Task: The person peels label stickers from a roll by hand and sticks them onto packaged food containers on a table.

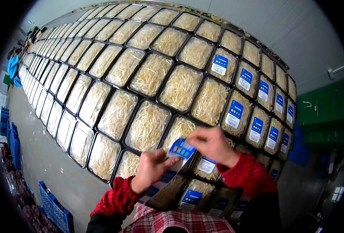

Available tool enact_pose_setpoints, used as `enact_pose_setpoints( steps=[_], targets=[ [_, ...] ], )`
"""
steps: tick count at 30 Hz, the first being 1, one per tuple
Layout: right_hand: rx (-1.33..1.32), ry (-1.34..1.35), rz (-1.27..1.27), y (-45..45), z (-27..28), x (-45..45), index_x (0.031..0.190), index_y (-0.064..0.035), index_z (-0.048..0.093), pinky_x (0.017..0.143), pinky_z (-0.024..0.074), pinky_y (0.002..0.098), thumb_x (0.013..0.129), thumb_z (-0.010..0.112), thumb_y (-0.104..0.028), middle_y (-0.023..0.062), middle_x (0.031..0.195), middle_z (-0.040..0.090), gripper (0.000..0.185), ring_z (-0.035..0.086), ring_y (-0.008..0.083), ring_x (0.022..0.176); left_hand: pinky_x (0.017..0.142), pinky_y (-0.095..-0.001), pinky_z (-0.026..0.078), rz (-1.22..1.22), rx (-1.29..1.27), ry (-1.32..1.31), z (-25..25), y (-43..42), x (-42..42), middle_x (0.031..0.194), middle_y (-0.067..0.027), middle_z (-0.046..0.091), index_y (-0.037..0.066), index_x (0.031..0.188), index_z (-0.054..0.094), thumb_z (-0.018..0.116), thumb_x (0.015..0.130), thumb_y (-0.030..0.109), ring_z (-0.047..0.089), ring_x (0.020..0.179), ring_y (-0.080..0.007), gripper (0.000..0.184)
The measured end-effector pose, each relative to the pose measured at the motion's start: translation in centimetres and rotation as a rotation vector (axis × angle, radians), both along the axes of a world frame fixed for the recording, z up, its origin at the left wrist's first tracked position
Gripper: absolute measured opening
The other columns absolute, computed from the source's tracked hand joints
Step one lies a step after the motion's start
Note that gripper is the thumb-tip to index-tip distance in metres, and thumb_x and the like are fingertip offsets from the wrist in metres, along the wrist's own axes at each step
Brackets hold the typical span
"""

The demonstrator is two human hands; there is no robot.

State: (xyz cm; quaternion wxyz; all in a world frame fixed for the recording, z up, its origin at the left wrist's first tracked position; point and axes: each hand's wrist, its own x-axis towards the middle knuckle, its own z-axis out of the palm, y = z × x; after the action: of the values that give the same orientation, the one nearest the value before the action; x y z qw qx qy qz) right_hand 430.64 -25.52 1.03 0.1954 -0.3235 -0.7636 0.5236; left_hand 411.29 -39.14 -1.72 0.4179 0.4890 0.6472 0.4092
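Rows of black trays of bean sprouts (146, 125) under clear film cover a long surface. Several trays at the right carry blue and white labels (235, 113). Low in the middle, my left hand (152, 167) is closed on a strip of labels (168, 176) that hangs down toward my body. My right hand (212, 144) pinches the upper end of the strip, at a blue label (183, 147) slightly blurred by motion. Both hands are above the trays, and a labelled tray (206, 166) lies just below my right hand.
Blue plastic crates (55, 207) stand on the grey floor (73, 180) at the lower left. A green container (325, 110) is at the right beside a pale wall (296, 39). At the far left is a person in blue (13, 66).
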Motion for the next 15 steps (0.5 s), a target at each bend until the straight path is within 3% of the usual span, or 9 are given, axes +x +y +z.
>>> enact_pose_setpoints(
  steps=[1, 3, 4, 7, 9, 10, 12, 13, 15],
  targets=[
    [0.083, 0.043, -0.123, 2.5, 0.3, 0.6, 0.091, -0.0025, 0.074, 0.068, 0.0549, 0.0290, 0.091, 0.069, -0.011, 0.0082, 0.085, 0.074, 0.009, 0.067, 0.0124, 0.076, 0.045, -0.0339, 0.037, -0.016, -0.020, -0.019, -0.4, -0.9, -0.3, 0.055, -0.0101, 0.054, -0.004, 0.073, 0.064, 0.080, 0.085, 0.021, 0.044, 0.050, -0.0100, 0.032],
    [0.156, 0.007, -0.278, 9.2, 1.4, 2.1, 0.093, 0.0001, 0.068, 0.067, 0.0522, 0.0284, 0.090, 0.068, -0.007, 0.0055, 0.083, 0.070, 0.008, 0.063, 0.0100, 0.073, 0.050, -0.0270, 0.036, 0.023, -0.196, -0.117, 0.8, -2.2, -0.6, 0.063, 0.0036, 0.053, -0.004, 0.078, 0.066, 0.079, 0.088, 0.020, 0.043, 0.060, -0.0051, 0.029],
    [0.186, -0.043, -0.298, 12.3, -0.4, 2.9, 0.094, 0.0012, 0.065, 0.067, 0.0503, 0.0281, 0.086, 0.071, -0.007, 0.0046, 0.083, 0.069, 0.013, 0.061, 0.0095, 0.074, 0.050, -0.0270, 0.036, 0.022, -0.194, -0.115, 1.3, -2.5, -0.6, 0.063, 0.0036, 0.053, -0.004, 0.078, 0.066, 0.079, 0.088, 0.020, 0.043, 0.060, -0.0051, 0.029],
    [0.281, -0.312, -0.256, 14.5, -5.7, 2.6, 0.101, -0.0042, 0.063, 0.074, 0.0523, 0.0368, 0.073, 0.084, -0.023, 0.0130, 0.087, 0.069, 0.040, 0.067, 0.0237, 0.081, 0.053, -0.0287, 0.038, -0.003, -0.235, -0.084, 1.6, -2.6, -0.6, 0.066, -0.0013, 0.054, -0.004, 0.080, 0.063, 0.076, 0.090, 0.018, 0.045, 0.062, -0.0083, 0.027],
    [0.416, -0.535, -0.280, 14.4, -7.1, 1.9, 0.114, -0.0080, 0.060, 0.079, 0.0517, 0.0451, 0.068, 0.086, -0.031, 0.0159, 0.101, 0.067, 0.057, 0.066, 0.0363, 0.094, 0.062, -0.0366, 0.047, -0.110, 0.034, 0.091, 1.2, -2.8, -1.1, 0.079, -0.0173, 0.060, -0.004, 0.096, 0.066, 0.072, 0.089, 0.011, 0.060, 0.068, -0.0267, 0.018],
    [0.550, -0.605, -0.306, 13.9, -7.7, 1.9, 0.120, -0.0077, 0.059, 0.082, 0.0511, 0.0443, 0.068, 0.086, -0.030, 0.0166, 0.108, 0.064, 0.064, 0.064, 0.0375, 0.098, 0.067, -0.0372, 0.047, -0.111, -0.004, 0.007, 0.8, -3.1, -1.3, 0.085, -0.0175, 0.059, -0.003, 0.102, 0.065, 0.070, 0.090, 0.010, 0.059, 0.075, -0.0352, 0.018],
    [0.764, -0.701, -0.342, 12.0, -5.5, 1.4, 0.137, -0.0101, 0.051, 0.088, 0.0494, 0.0455, 0.066, 0.087, -0.029, 0.0181, 0.128, 0.054, 0.082, 0.058, 0.0391, 0.109, 0.066, -0.0376, 0.047, -0.117, 0.057, -0.023, 0.2, -3.1, -1.4, 0.084, -0.0168, 0.059, -0.002, 0.103, 0.065, 0.070, 0.090, 0.010, 0.060, 0.074, -0.0341, 0.018],
    [0.750, -0.510, -0.343, 11.4, -5.7, 1.5, 0.133, -0.0057, 0.055, 0.082, 0.0511, 0.0425, 0.065, 0.088, -0.026, 0.0157, 0.121, 0.059, 0.078, 0.063, 0.0310, 0.102, 0.066, -0.0377, 0.047, -0.123, 0.057, -0.023, 0.4, -3.3, -1.5, 0.083, -0.0166, 0.059, -0.002, 0.103, 0.065, 0.070, 0.090, 0.010, 0.060, 0.074, -0.0339, 0.018],
    [0.026, -0.324, -0.058, 5.5, -2.2, -0.1, 0.120, -0.0052, 0.063, 0.083, 0.0507, 0.0400, 0.073, 0.086, -0.029, 0.0145, 0.115, 0.065, 0.057, 0.063, 0.0253, 0.101, 0.069, -0.0353, 0.049, -0.157, 0.026, 0.020, 0.4, -3.9, -1.6, 0.091, -0.0163, 0.062, -0.002, 0.105, 0.065, 0.069, 0.090, 0.010, 0.062, 0.077, -0.0339, 0.019]
  ],
)
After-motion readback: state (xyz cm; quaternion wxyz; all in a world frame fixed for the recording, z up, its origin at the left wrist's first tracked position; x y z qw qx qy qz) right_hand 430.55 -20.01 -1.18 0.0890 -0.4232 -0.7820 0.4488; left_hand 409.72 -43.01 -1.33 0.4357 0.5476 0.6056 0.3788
